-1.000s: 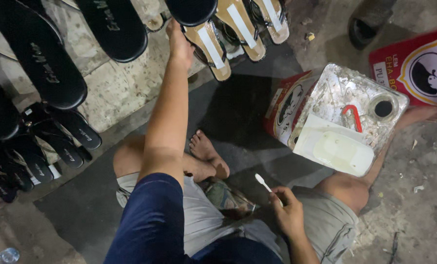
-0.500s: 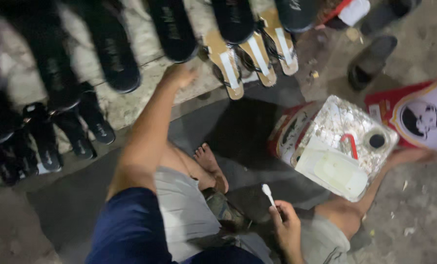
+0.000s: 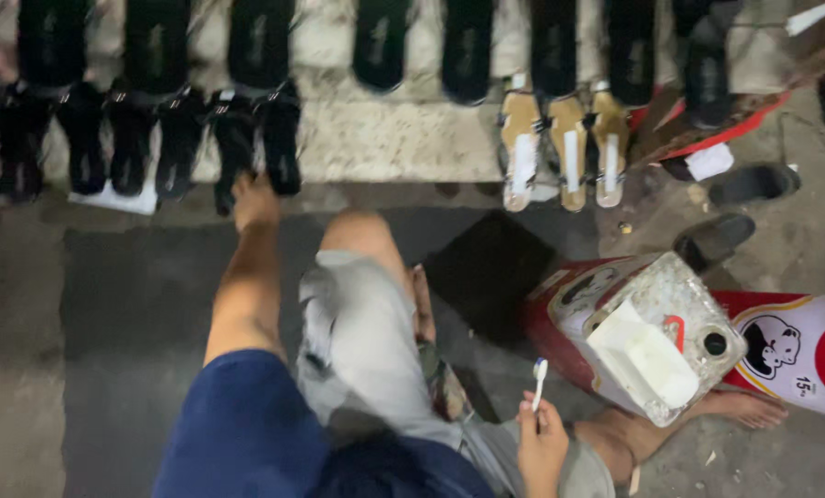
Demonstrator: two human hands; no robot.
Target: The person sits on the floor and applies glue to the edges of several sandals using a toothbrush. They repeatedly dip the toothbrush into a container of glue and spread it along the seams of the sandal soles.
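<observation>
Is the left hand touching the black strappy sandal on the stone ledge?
Touching. The head view shows the left hand with its fingers against the black strappy sandal, no gap showing, though blurred.

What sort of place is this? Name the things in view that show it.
Probably an informal footwear workshop on a bare floor: rows of black sandals and tan sandals lie laid out, the left hand reaches them, and the right hand holds a small brush.

A dark, gritty concrete floor (image 3: 80, 369) filled the lower frame under dim light. Across the top ran a pale speckled stone ledge (image 3: 403, 138), brighter than the ground below.
</observation>
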